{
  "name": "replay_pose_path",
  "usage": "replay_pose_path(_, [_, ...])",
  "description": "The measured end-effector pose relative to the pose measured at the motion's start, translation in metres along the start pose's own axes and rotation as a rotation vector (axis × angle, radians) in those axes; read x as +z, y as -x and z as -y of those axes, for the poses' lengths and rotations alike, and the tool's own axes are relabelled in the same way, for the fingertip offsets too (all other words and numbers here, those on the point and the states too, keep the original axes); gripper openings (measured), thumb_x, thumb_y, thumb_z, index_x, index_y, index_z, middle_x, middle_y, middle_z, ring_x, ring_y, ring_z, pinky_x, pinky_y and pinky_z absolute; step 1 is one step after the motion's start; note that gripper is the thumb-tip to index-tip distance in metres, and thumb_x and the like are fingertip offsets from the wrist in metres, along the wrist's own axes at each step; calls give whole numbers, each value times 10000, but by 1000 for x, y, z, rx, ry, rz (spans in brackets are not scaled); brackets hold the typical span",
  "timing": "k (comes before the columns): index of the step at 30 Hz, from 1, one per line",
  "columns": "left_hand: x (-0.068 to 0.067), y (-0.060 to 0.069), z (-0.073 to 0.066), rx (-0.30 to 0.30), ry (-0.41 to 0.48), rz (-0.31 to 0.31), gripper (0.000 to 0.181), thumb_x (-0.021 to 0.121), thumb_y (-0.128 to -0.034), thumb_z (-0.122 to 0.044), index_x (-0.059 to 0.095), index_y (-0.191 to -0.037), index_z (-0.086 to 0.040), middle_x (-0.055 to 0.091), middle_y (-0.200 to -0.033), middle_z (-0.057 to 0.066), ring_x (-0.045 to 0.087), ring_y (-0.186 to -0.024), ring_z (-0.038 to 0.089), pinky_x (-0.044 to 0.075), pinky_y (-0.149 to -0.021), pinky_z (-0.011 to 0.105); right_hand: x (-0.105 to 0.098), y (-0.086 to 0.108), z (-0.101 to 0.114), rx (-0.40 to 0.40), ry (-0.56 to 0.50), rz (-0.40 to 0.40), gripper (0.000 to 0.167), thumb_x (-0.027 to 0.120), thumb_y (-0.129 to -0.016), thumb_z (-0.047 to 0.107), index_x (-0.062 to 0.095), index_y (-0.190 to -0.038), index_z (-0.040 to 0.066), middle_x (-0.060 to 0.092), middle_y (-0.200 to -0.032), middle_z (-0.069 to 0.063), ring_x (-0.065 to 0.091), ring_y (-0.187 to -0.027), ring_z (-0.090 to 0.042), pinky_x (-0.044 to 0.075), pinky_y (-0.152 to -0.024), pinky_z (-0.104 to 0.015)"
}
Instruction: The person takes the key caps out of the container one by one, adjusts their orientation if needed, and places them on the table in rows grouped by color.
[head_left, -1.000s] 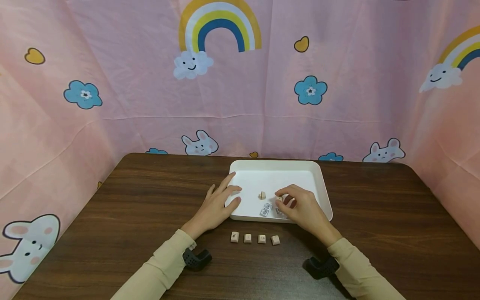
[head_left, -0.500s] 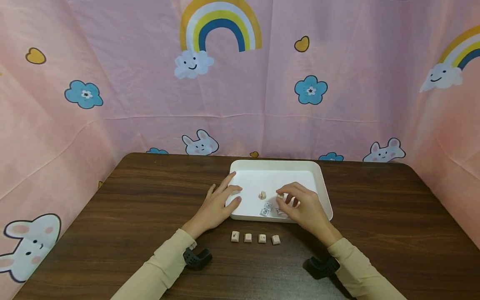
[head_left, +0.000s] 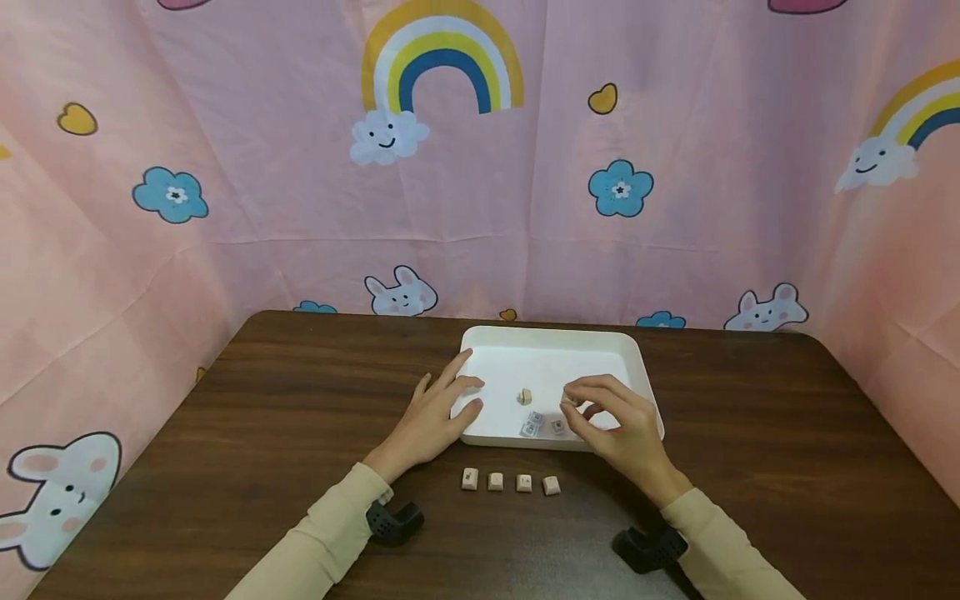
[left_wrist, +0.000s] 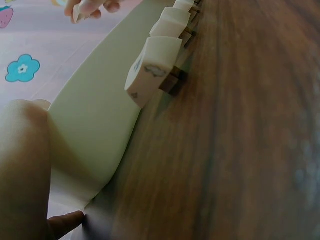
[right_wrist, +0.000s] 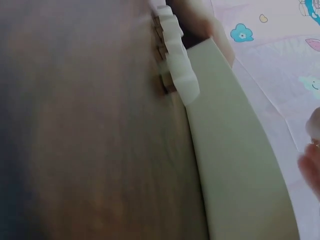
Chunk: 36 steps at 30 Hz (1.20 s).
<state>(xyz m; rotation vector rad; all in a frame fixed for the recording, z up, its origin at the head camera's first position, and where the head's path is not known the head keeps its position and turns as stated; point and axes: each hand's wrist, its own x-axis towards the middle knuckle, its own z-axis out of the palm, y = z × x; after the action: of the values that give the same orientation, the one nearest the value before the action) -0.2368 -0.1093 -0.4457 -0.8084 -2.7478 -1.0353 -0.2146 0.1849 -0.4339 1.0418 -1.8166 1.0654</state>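
Note:
My right hand [head_left: 630, 429] pinches a small cream keycap [head_left: 567, 400] between thumb and fingertips, above the right part of a white tray [head_left: 555, 336]. In the left wrist view the pinched keycap [left_wrist: 77, 13] shows near the top edge. Over the tray's left rim rests my left hand [head_left: 429, 417], its fingers spread and relaxed. Another cream piece [head_left: 524, 397] lies inside the tray. Several small clear square pieces [head_left: 532, 423] lie near its front wall. In front of the tray, several cream keycaps [head_left: 469, 479] stand in a row; the nearest keycap [left_wrist: 155, 67] has printed sides.
The tray sits on a dark wooden table [head_left: 315, 392], toward its back edge. Behind and beside the table hangs a pink patterned cloth [head_left: 285, 167]. Black wrist devices [head_left: 648, 548] are worn on both sleeves.
My right hand has lifted the keycap and drawn it slightly right, uncovering a clear square piece in the tray. My left hand stays on the rim. The head view has tipped slightly.

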Motion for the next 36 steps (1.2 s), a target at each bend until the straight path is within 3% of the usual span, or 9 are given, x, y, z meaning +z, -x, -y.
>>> replay_pose_path(7, [1, 2, 0, 7, 0, -13, 330, 546, -1062, -324, 632, -1316, -132, 219, -1700, 61, 441, -1454, 323, 109, -1165, 754, -4, 12, 18, -43, -29, -27, 197, 730, -950, 129, 744, -993, -62, 708, -946, -186, 700, -761, -206, 579, -707, -196])
replay_pose_path(14, [2, 2, 1, -2, 5, 1, 345, 538, -1066, -337, 626, -1329, -133, 198, -1706, 52, 434, -1459, 326, 97, -1169, 752, -13, 28, 27, 22, -24, -7, 197, 764, -929, 151, 744, -990, -35, 725, -926, -152, 697, -847, -178, 556, -753, -167])
replay_pose_path(23, [2, 1, 2, 11, 1, -9, 341, 541, -1064, -338, 627, -1324, -134, 204, -1704, 51, 449, -1449, 323, 102, -1165, 756, -29, 48, 31, 51, -131, 126, 242, 851, -819, 53, 754, -1036, 6, 755, -948, -136, 724, -871, -173, 556, -852, -177])
replay_pose_path(28, [2, 1, 3, 7, 1, -11, 335, 539, -1066, -333, 628, -1323, -139, 202, -1705, 50, 444, -1453, 320, 105, -1168, 751, -32, 57, 31, 104, -139, 212, 375, 878, -721, -53, 753, -1059, 51, 763, -978, -118, 730, -916, -186, 551, -889, -192])
replay_pose_path(31, [2, 1, 3, 6, 1, -12, 330, 537, -1067, -330, 629, -1320, -139, 204, -1704, 55, 445, -1451, 323, 108, -1168, 751, -33, 59, 32, 147, -140, 256, 433, 877, -693, -94, 747, -1060, 94, 759, -995, -98, 717, -873, -145, 555, -820, -171])
replay_pose_path(36, [2, 1, 2, 10, -2, -16, 325, 545, -1063, -324, 632, -1314, -135, 216, -1700, 63, 452, -1445, 332, 111, -1164, 756, -33, 60, 34, 297, -158, 363, 341, 863, -775, -16, 741, -1016, 193, 758, -988, 5, 614, -693, -3, 490, -591, -122])
